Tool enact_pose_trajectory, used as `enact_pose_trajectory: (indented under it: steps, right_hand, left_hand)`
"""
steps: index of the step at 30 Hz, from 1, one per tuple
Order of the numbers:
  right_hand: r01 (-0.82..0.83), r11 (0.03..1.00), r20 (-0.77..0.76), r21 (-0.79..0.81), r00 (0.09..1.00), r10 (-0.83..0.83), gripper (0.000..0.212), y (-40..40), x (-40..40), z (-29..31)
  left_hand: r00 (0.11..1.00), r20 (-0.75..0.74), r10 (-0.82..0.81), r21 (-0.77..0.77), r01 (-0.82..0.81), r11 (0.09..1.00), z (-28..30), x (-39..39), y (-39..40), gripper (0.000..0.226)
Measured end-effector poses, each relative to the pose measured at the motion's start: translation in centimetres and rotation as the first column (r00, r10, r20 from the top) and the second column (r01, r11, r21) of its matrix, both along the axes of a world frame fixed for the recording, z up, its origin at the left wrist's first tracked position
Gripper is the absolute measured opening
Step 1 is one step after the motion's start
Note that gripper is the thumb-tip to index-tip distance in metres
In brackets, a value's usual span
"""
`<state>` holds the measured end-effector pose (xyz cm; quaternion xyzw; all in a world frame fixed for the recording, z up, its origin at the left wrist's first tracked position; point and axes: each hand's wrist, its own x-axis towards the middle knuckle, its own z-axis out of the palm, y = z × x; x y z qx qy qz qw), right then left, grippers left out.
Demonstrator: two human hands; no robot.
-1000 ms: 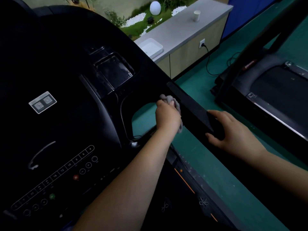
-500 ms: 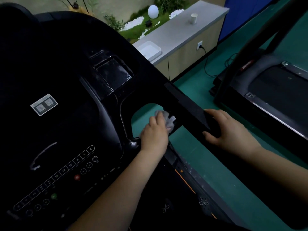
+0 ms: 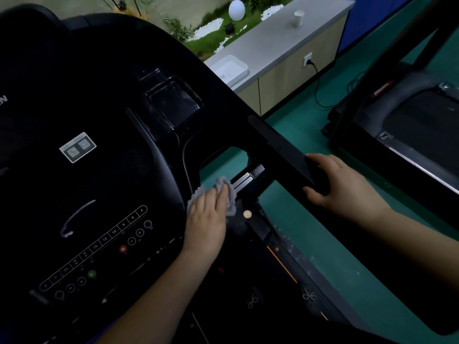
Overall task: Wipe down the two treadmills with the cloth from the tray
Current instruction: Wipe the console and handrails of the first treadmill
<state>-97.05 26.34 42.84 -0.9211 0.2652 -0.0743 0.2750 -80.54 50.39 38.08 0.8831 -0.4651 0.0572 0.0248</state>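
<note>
My left hand (image 3: 207, 219) holds a crumpled grey cloth (image 3: 229, 194) against the lower right edge of the near treadmill's black console (image 3: 104, 170), beside the opening under the handrail. Its fingers lie over the cloth and the thumb is hidden under it. My right hand (image 3: 345, 184) grips the end of this treadmill's black handrail (image 3: 280, 150). The second treadmill (image 3: 417, 125) stands to the right, its belt and silver side rail in view. The white tray (image 3: 231, 69) sits on the grey counter behind.
A paper cup (image 3: 298, 18) stands on the counter (image 3: 280, 38), with a plant display behind it. A black cable runs from a wall socket (image 3: 308, 61) across the green floor (image 3: 298, 125) between the two treadmills.
My left hand has slid the cloth down and left, from the base of the handrail to the console's lower right edge. My right hand keeps its grip on the handrail.
</note>
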Motion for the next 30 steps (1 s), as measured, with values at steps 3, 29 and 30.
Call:
enact_pose_trajectory:
  steps: [3, 29, 30]
  right_hand:
    - [-0.006, 1.0, 0.008, 0.003, 1.0, 0.006, 0.066, 0.0, -0.1, 0.1]
    - [-0.027, 1.0, 0.019, -0.01, 0.999, 0.027, 0.063, 0.0, -0.1, 0.0]
    - [-0.025, 1.0, 0.019, -0.01, 0.999, 0.026, 0.063, 0.0, -0.1, 0.0]
  left_hand:
    - [1.0, 0.013, -0.024, 0.012, 0.024, 1.0, 0.4, 0.3, 2.5, 0.077]
    - [0.929, 0.056, 0.365, -0.165, -0.352, 0.921, 3.9, 8.5, -3.9, 0.07]
    - [0.937, 0.029, 0.349, -0.191, -0.337, 0.922, 4.6, 9.6, -5.2, 0.07]
